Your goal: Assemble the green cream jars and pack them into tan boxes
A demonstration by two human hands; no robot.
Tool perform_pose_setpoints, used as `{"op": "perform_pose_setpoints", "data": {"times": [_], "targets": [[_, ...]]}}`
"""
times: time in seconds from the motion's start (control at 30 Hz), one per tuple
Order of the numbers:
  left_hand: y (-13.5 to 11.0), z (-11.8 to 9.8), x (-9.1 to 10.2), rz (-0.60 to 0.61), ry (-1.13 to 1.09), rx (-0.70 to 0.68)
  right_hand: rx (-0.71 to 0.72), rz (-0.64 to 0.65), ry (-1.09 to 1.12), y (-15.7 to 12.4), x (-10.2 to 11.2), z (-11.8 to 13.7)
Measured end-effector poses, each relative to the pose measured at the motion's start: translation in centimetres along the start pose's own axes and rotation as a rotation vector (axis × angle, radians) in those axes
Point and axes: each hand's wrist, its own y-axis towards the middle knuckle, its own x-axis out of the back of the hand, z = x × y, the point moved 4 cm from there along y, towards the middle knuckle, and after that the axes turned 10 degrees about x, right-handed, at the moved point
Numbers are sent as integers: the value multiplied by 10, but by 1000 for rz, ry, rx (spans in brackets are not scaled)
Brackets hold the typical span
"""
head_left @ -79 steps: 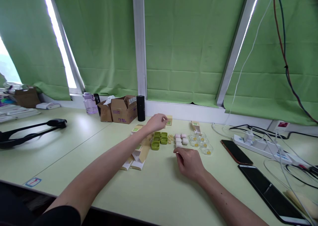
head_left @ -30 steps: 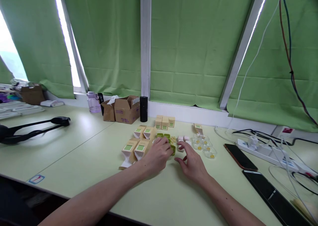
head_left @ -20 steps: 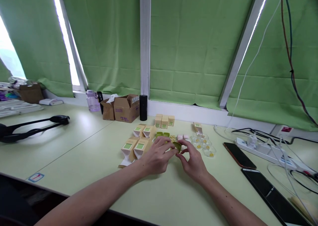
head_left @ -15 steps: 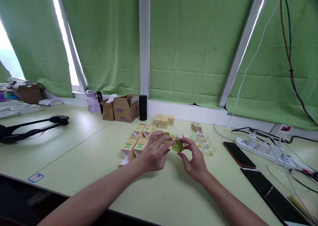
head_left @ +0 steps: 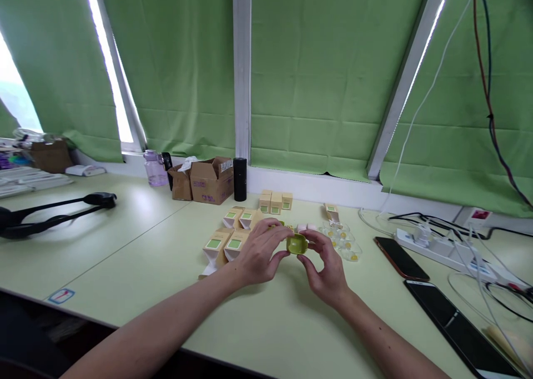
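Between my two hands is a small olive-green plastic container (head_left: 297, 245), its hollow side turned towards me. My right hand (head_left: 327, 268) pinches its right side between thumb and fingers. At the left edge, my left hand (head_left: 266, 251) has its fingers and thumb closed on the same container. More green plastic shows behind my left fingers, but its shape is mostly hidden. Small cardboard boxes with green labels (head_left: 214, 244) stand in rows left of my left hand, some with flaps open. Beyond my right hand lie clear plastic shells with yellow pieces (head_left: 342, 236).
Several small boxes (head_left: 275, 203) stand at the back, near a black cylinder (head_left: 240, 179) and a large open carton (head_left: 211, 183). Two phones (head_left: 401, 258) and a power strip (head_left: 441, 251) with cables lie on the right. A black headset-like frame (head_left: 58, 212) rests far left.
The green container has tilted, so more of its hollow inside faces me. My left thumb and fingers have shifted to its left edge. The boxes have stayed put.
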Motion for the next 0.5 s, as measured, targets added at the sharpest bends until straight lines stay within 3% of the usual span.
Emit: {"op": "perform_pose_setpoints", "data": {"times": [0.5], "targets": [[1, 11, -2, -43, -107, 136, 42, -1, 48, 2, 0, 5]]}}
